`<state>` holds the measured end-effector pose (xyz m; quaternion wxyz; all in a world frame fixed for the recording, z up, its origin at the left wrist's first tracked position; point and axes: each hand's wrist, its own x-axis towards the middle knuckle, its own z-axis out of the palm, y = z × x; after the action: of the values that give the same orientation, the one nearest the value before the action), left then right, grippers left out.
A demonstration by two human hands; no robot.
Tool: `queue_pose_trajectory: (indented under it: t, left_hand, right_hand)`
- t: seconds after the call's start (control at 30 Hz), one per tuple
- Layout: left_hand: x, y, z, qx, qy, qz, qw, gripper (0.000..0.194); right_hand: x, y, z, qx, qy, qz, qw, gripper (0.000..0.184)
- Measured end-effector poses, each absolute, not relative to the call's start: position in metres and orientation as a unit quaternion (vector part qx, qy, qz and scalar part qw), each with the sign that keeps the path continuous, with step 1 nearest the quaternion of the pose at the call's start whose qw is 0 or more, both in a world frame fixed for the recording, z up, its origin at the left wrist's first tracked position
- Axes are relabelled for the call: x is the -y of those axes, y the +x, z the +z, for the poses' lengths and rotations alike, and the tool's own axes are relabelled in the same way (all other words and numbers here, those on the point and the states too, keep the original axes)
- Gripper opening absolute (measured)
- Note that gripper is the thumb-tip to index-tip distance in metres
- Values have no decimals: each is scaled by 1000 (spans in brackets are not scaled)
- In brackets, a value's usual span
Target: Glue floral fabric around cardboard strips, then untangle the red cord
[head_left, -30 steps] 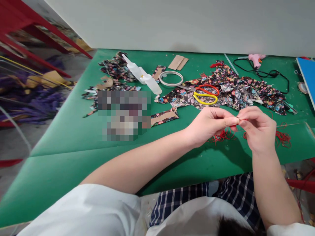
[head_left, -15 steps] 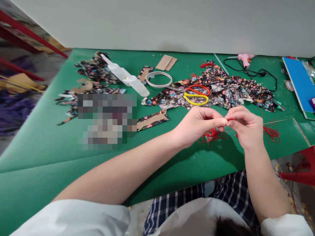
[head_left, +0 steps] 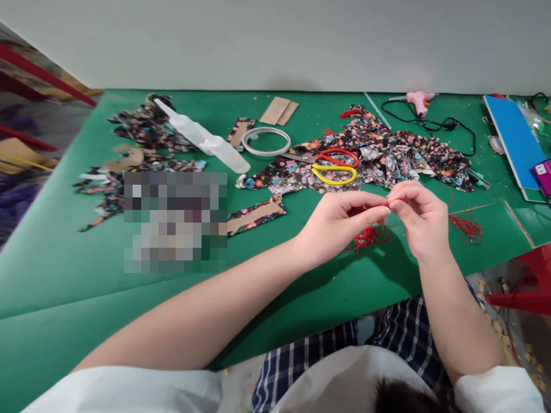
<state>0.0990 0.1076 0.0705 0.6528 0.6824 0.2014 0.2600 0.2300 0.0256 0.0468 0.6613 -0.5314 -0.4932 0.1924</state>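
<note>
My left hand [head_left: 340, 221] and my right hand [head_left: 419, 221] meet above the green table, fingertips pinched together on a bit of red string [head_left: 388, 203]. Most of the pinched part is hidden by the fingers. Below and behind my left hand, a tangle of red strings [head_left: 365, 238] hangs or lies; which of these, I cannot tell. To the right of my right hand lies another bunch of red strings [head_left: 469, 228]. Just beyond both hands are scissors [head_left: 334, 167] with one red and one yellow handle, lying on black floral fabric [head_left: 400, 150].
On the green table [head_left: 172, 321] lie a white plastic bottle [head_left: 206, 140], a tape roll [head_left: 266, 141], cardboard pieces [head_left: 279, 110], a fabric-edged strip [head_left: 257, 215] and floral scraps [head_left: 148, 129]. A pink glue gun [head_left: 419, 103] and blue board [head_left: 514, 146] are at the right. A red stool [head_left: 523, 287] stands beside the table.
The view has shifted slightly, so the table items appear further left. Both hands stay together on the red string, with only small finger movements.
</note>
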Motion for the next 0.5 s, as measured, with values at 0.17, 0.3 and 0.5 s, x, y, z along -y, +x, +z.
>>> queue_pose_trajectory:
  t: [0.17,0.3,0.5]
  left_hand:
    - [-106,99,68,-238,700,294,605,26]
    - [-106,98,69,-244,685,303,617,23]
    - [-106,99,68,-251,684,293,619,21]
  right_hand:
    - [-26,227,47,463,-530,213,677,4]
    - [-23,231,50,422,-543,240,686,20]
    - [-20,234,54,455,-532,220,679,12]
